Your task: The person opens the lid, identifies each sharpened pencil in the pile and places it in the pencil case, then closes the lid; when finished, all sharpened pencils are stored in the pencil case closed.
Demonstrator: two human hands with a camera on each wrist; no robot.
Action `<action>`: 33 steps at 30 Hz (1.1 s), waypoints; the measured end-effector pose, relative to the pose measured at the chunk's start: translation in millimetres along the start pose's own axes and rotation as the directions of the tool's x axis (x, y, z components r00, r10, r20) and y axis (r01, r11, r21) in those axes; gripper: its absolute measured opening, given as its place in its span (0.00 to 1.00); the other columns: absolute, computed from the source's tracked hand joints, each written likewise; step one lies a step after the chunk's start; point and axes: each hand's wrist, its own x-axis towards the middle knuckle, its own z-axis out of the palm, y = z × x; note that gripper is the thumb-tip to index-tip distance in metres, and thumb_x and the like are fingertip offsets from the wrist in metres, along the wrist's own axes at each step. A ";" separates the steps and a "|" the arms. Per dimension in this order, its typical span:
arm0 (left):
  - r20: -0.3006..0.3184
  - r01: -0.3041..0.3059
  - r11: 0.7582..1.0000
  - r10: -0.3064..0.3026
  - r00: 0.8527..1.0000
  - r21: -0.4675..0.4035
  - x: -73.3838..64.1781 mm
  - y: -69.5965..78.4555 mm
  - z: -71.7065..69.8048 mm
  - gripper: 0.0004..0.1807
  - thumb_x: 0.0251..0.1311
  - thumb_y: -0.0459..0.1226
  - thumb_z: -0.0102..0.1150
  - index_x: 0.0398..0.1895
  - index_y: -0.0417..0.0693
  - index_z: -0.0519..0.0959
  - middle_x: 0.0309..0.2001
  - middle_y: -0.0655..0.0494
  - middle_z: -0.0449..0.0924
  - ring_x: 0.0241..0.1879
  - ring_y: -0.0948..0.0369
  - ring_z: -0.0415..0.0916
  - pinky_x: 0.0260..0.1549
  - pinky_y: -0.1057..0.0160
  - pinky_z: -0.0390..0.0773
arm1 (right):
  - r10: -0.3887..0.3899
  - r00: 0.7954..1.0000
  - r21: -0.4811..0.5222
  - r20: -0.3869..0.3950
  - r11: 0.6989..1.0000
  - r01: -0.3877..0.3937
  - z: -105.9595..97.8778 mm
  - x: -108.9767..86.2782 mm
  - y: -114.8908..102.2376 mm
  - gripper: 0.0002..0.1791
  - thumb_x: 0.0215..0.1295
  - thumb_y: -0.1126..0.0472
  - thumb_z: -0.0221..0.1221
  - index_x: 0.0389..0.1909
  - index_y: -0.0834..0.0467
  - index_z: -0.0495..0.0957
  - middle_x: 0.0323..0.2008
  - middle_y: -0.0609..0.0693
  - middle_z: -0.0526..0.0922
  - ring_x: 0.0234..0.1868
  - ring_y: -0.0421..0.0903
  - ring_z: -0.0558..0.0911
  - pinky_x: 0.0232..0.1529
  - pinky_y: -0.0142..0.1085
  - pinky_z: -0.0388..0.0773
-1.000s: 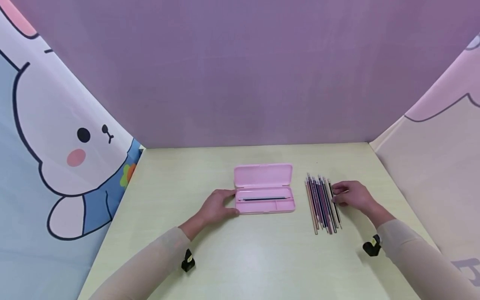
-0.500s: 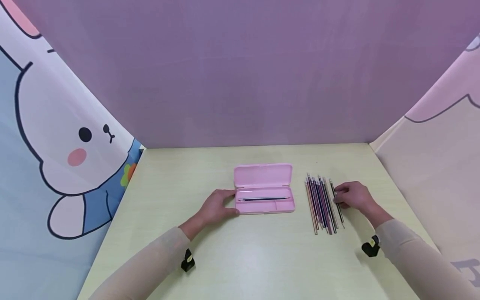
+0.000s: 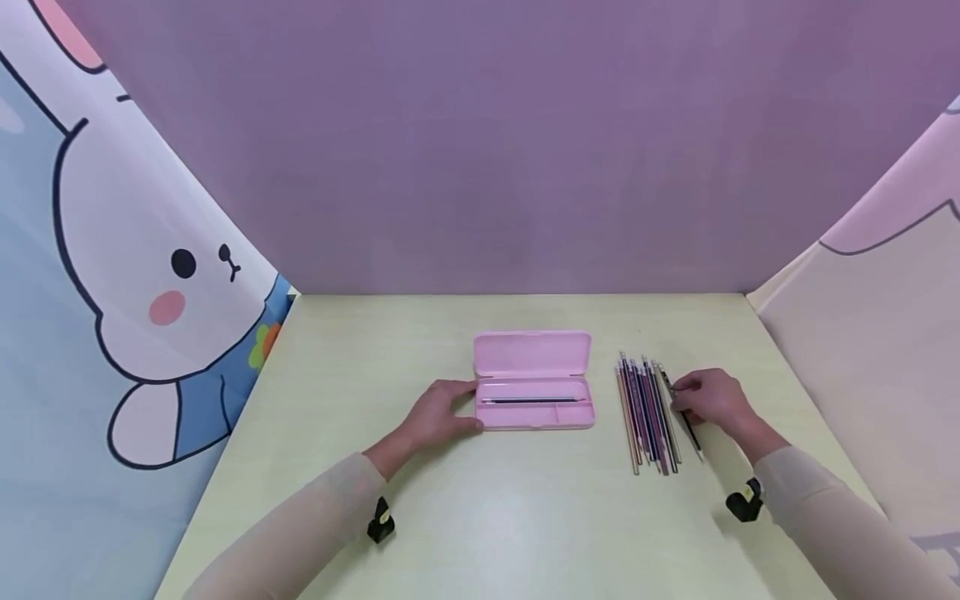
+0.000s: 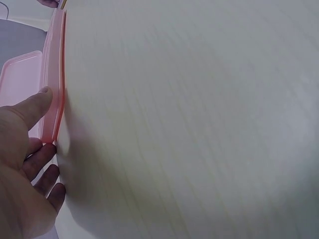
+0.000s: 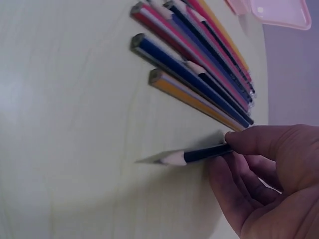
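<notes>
A pink pencil case (image 3: 532,354) lies with its lid folded back on the table in the head view. Inside it is a dark pencil (image 3: 528,400), along the long compartment. My left hand (image 3: 435,415) grips the case's left end, the thumb at the front corner, as the left wrist view also shows. To the right of the case, a row of several pencils (image 3: 647,417) in mixed colours lies side by side. Just right of them, my right hand (image 3: 714,398) pinches a dark sharpened pencil (image 5: 202,153) between thumb and fingers, its point directed down toward the table.
The pale wooden table (image 3: 525,517) runs back to a purple wall panel (image 3: 517,167). A printed rabbit curtain (image 3: 135,250) stands on the left and a pale curtain (image 3: 885,358) on the right. Black devices hang at both wrists.
My right hand has drawn the dark pencil away from the row, to the right, and it now slants more. My left hand stays on the case. The head view has shifted slightly.
</notes>
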 end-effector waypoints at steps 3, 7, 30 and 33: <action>0.006 0.010 1.000 -0.010 1.000 0.007 0.6 0.5 0.0 0.42 0.54 0.47 0.77 0.73 0.50 0.72 0.70 0.51 0.75 0.71 0.47 0.69 0.72 0.43 0.66 | -0.007 1.000 0.012 0.008 1.000 0.006 -3.3 -1.5 -1.3 0.26 0.62 0.63 0.67 0.57 0.74 0.77 0.45 0.67 0.87 0.31 0.47 0.87 0.33 0.41 0.89; 0.017 0.030 0.999 -0.030 0.999 0.012 0.3 0.4 0.5 0.43 0.54 0.47 0.76 0.74 0.51 0.71 0.71 0.52 0.74 0.71 0.47 0.68 0.72 0.42 0.66 | -0.023 1.000 0.041 0.010 0.999 0.022 -9.4 -2.9 -7.6 0.25 0.66 0.62 0.64 0.59 0.74 0.77 0.47 0.67 0.86 0.35 0.49 0.88 0.35 0.43 0.90; 0.022 0.013 1.000 -0.014 1.000 0.011 3.4 -1.9 0.7 0.43 0.54 0.47 0.77 0.74 0.52 0.71 0.71 0.53 0.74 0.72 0.48 0.67 0.74 0.42 0.63 | -0.341 0.939 0.079 0.042 0.938 0.337 -27.8 -5.1 -105.0 0.18 0.70 0.61 0.64 0.57 0.63 0.83 0.51 0.64 0.86 0.38 0.46 0.85 0.37 0.40 0.87; 0.019 0.020 1.000 -0.020 1.000 0.015 4.3 -1.4 0.8 0.43 0.54 0.47 0.77 0.74 0.52 0.71 0.71 0.53 0.74 0.72 0.48 0.68 0.74 0.43 0.64 | -0.350 0.935 0.090 0.054 0.934 0.345 -20.2 -1.3 -114.2 0.16 0.70 0.62 0.63 0.56 0.62 0.84 0.48 0.63 0.87 0.37 0.50 0.84 0.36 0.38 0.86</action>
